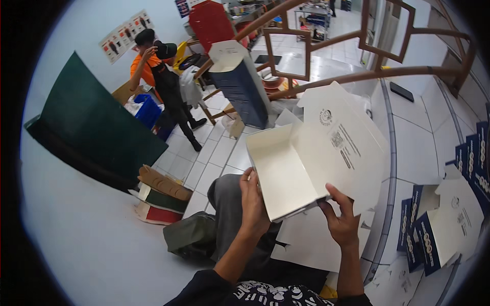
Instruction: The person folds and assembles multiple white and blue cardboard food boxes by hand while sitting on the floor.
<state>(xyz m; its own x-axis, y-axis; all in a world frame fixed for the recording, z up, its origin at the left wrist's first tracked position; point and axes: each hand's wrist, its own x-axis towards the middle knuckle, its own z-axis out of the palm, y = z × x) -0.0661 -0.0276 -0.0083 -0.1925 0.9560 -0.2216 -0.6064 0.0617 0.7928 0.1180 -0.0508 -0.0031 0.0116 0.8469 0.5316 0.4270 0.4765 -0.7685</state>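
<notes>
White cardboard box (280, 176), lid (341, 140) raised, left grip (253, 206) holding its side, right grip (341, 219) pinching a corner

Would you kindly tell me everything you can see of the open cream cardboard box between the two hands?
The open cream cardboard box looks like thin folded card: a shallow rectangular tray, plain and unfilled inside, with a broad lid opened out to the right, bearing dark print and a round emblem. It is held tilted before the person, the left hand on its left side, the right hand at its near right corner.
</notes>
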